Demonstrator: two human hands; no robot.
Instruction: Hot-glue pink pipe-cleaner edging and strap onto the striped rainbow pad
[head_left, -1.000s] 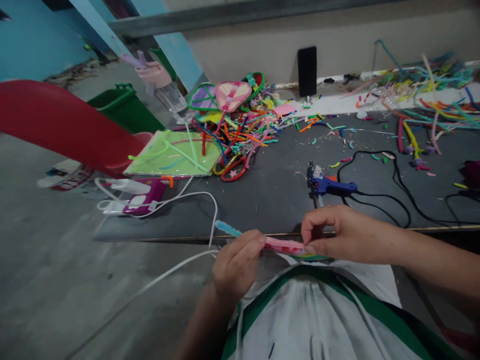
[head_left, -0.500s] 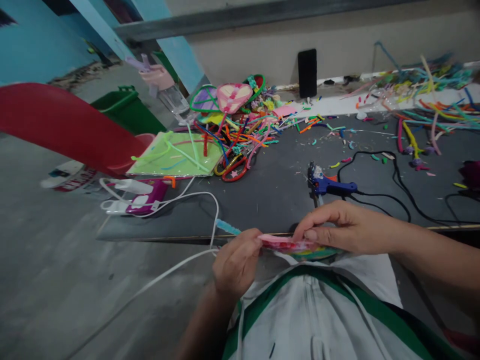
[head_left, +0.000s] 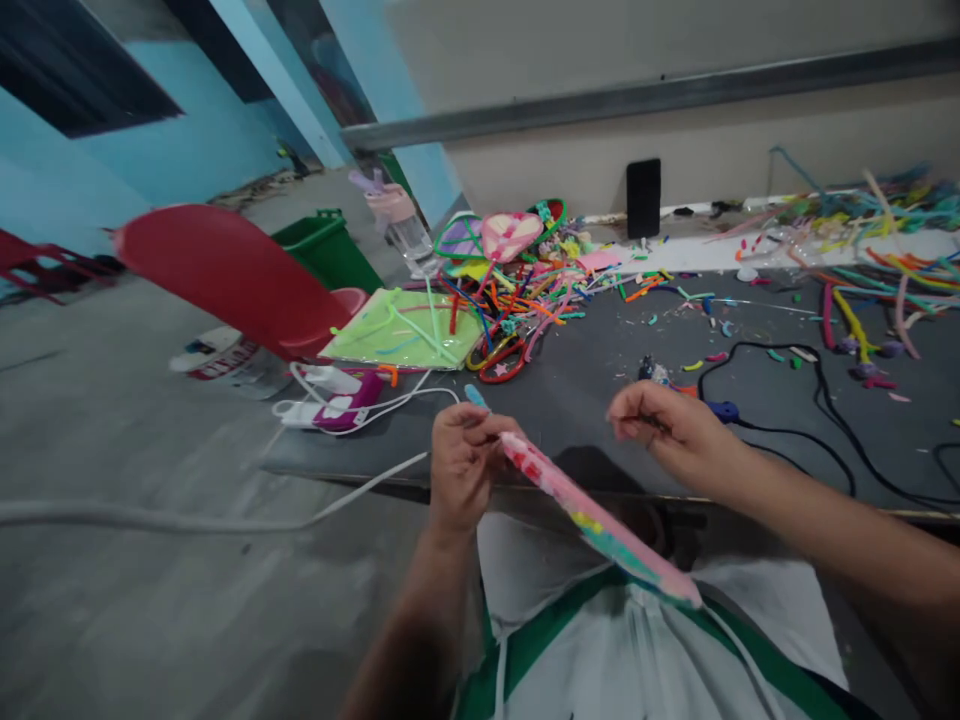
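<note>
My left hand (head_left: 466, 465) pinches one end of a flat pink craft piece (head_left: 600, 515) with red, yellow and teal patches, seen nearly edge-on. The piece slants down to the right, its far end close to my shirt. A short light-blue fuzzy stick (head_left: 475, 397) pokes up above my left fingers. My right hand (head_left: 660, 425) is off the piece, above the table edge, its fingers curled together; whether something small is between them is hidden. Just beyond it lies a blue glue gun (head_left: 721, 411), partly covered by the hand.
On the dark table (head_left: 570, 400) are piled pipe cleaners (head_left: 517, 300), a green packet (head_left: 405, 330), red-handled scissors (head_left: 504, 362), a purple power strip (head_left: 351, 402) and black cord. A phone (head_left: 643, 198) leans on the wall. A clear bottle (head_left: 405, 232) stands behind the packet.
My right hand has let go of the craft piece and moved up off it. The piece now tilts down to the right from my left hand. The view has shifted, showing more of the room.
</note>
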